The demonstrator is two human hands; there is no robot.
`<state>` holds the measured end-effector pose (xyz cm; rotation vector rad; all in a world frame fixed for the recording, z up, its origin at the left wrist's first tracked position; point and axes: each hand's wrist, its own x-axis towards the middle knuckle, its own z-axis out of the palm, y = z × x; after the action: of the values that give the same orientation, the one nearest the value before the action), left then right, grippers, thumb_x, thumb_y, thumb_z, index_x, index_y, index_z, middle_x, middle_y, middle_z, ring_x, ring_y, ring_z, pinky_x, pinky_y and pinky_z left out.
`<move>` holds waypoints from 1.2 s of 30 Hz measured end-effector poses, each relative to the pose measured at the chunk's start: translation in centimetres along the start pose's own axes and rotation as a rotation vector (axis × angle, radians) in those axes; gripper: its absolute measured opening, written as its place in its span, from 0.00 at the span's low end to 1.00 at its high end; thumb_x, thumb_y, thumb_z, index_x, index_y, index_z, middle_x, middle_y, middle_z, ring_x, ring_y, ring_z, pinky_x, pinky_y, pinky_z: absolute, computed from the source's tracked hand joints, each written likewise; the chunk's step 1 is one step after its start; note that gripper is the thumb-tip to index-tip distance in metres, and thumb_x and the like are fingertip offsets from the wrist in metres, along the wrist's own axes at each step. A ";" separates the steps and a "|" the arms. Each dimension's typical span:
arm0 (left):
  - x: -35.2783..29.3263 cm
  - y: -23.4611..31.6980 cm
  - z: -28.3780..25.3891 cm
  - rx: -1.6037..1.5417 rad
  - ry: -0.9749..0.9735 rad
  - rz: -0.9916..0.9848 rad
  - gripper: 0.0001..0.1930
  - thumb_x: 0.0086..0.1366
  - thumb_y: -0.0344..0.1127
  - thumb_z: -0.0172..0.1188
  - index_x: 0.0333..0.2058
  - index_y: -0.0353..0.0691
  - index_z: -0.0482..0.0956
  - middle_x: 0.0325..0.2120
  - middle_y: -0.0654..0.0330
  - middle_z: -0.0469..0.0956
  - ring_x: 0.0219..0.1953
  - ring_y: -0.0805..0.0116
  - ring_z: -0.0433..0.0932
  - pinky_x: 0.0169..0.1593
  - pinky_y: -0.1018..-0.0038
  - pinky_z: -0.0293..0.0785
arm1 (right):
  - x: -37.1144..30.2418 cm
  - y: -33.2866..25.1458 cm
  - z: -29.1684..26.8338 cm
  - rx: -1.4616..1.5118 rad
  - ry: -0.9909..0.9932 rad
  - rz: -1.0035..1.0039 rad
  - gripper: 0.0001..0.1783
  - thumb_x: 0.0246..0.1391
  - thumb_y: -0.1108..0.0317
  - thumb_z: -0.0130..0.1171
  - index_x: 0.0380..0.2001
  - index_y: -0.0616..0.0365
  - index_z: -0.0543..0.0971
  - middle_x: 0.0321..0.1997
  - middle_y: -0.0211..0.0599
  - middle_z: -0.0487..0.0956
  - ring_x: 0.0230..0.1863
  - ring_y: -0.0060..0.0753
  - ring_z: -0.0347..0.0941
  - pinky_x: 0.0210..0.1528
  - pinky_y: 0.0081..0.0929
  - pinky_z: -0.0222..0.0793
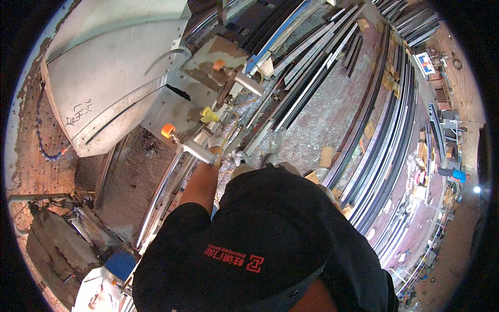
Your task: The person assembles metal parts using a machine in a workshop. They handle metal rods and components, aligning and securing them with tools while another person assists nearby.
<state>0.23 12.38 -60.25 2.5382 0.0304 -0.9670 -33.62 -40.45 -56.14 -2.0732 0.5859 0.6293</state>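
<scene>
My left hand [216,141], in a pale glove, reaches to the machine's bed beside a silver clamp cylinder [200,152]. The cylinder and forearm partly cover its fingers, and no held thing can be made out. An orange knob [168,130] sits at the end of that clamp. Farther along stands a second cylinder [248,83] with its own orange knob [219,65]. Between the clamps is a small yellow piece [209,115] of unclear kind. My right hand [329,194] appears as a pale gloved shape at my right side, mostly hidden by my black shirt.
A large pale metal guard [112,78] rises at the left over the machine's dusty bed [132,177]. Long metal profiles [312,62] lie on the floor ahead, with more stacks [379,192] on the right. A person in blue [457,175] is far right.
</scene>
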 end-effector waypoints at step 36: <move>-8.6 -5.7 -0.7 -2.226 0.152 -0.047 0.10 0.71 0.40 0.56 0.42 0.41 0.77 0.33 0.56 0.81 0.33 0.62 0.79 0.44 0.66 0.80 | 1.5 -10.4 1.9 -0.249 -0.081 0.038 0.13 0.67 0.59 0.51 0.44 0.53 0.80 0.45 0.44 0.84 0.49 0.42 0.80 0.53 0.36 0.72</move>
<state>-6.86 18.95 -56.44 0.4820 0.7171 -0.1881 -26.60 -33.74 -51.77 -2.2585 0.5233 0.8404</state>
